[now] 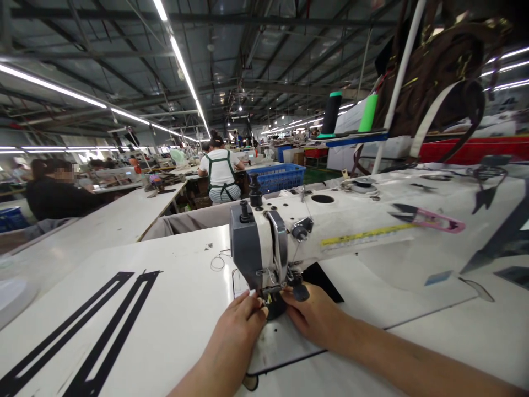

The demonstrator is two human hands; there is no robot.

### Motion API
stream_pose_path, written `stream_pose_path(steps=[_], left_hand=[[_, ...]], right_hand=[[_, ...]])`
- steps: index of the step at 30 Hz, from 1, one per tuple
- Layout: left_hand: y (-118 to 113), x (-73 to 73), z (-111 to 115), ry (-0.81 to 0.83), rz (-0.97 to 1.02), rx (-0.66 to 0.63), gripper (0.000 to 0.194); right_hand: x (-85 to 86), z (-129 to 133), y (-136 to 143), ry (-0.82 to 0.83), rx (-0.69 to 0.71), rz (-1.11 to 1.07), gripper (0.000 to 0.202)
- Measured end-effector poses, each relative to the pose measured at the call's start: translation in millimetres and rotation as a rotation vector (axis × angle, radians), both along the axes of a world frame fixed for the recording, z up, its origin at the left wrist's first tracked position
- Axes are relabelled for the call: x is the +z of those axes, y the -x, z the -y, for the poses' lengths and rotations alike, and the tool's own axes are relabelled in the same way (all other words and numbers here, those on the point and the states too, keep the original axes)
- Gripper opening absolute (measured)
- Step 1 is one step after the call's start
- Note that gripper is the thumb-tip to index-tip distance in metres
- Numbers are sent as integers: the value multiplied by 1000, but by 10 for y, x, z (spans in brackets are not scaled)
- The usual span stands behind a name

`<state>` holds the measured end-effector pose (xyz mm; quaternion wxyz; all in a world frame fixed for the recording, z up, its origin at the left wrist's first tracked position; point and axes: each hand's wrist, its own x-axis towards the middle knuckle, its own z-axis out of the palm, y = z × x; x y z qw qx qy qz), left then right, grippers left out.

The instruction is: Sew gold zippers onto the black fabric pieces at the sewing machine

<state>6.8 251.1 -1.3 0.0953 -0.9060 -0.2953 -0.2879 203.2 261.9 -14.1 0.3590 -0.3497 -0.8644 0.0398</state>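
Both hands are at the needle area of a white and grey sewing machine (252, 242). A small black piece of material (276, 310) lies under the presser foot. My left hand (242, 325) is closed, its fingertips pinching the left edge of that piece. From the other side, my right hand (316, 314) is closed with thumb and fingers at the piece's right edge, partly behind the machine's parts. More flat black material (322, 281) shows behind my right hand; whether it is the same piece I cannot tell.
Two long black slotted strips (111, 331) lie on the white table at left. Pink-handled thread snips (430, 218) and a yellow measuring tape (367, 236) are on the machine arm. Black (332, 113) and green (368, 113) thread spools stand above. A co-worker (221, 171) sits ahead.
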Motion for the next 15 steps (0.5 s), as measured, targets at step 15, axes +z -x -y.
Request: stream_pose_path(steps=[15], left_hand=[[-4, -27, -37, 44, 53, -3, 16]], right_hand=[[-10, -16, 6, 23, -50, 62, 24]])
